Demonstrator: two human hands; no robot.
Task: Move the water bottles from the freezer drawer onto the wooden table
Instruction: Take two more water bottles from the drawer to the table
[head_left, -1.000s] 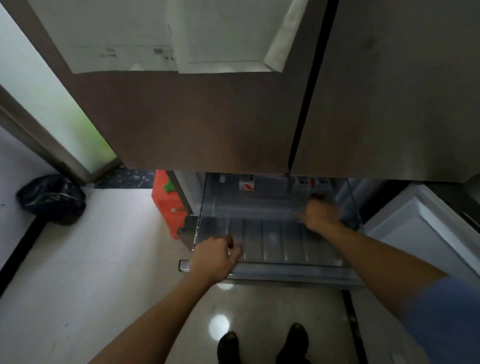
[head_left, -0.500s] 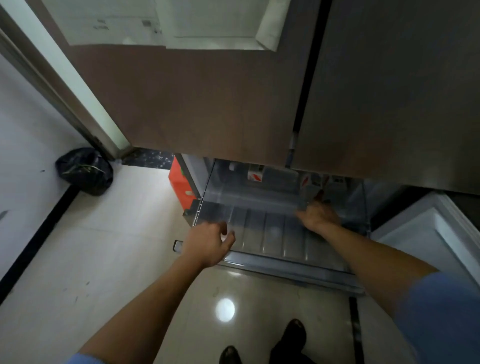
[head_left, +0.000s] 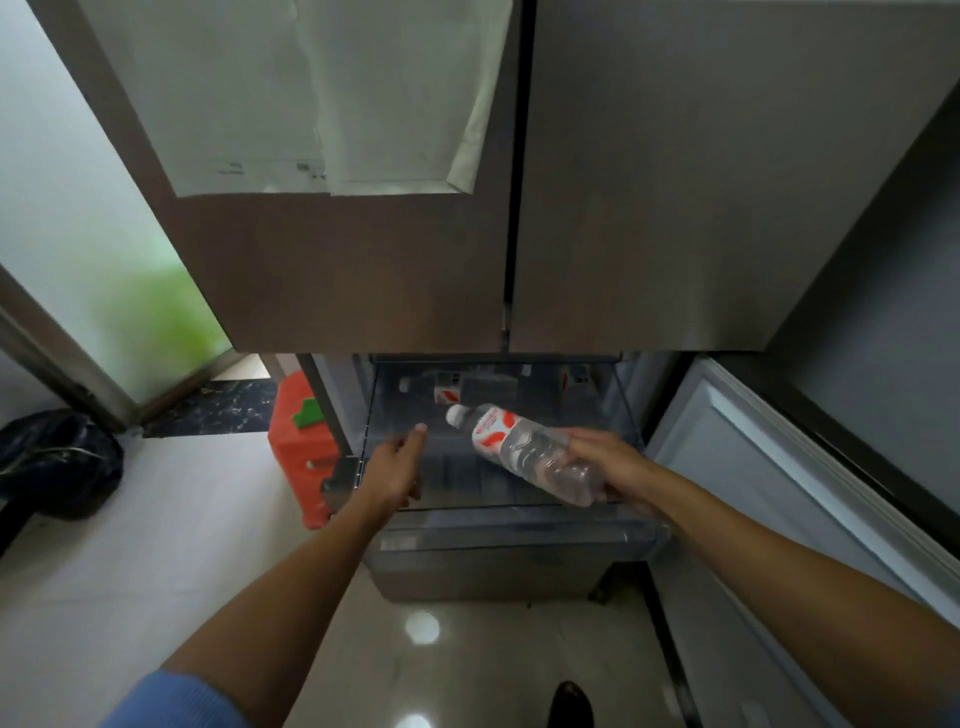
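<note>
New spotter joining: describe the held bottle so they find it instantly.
Under the closed fridge doors, the freezer drawer stands open. Over it, the right hand grips a clear water bottle, tilted, white-capped; the other bottles sit at the back.

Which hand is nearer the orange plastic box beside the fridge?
Left. Left hand is just right of the orange plastic box; right hand, farther right, holds a clear plastic bottle.

One water bottle (head_left: 524, 452) (more dimly behind), two hands (head_left: 395, 467), one drawer (head_left: 498, 525)

Back bottles (head_left: 447, 393) half hidden under fridge doors (head_left: 363, 291) — blurred, shoe (head_left: 570, 705) cut off below
</note>
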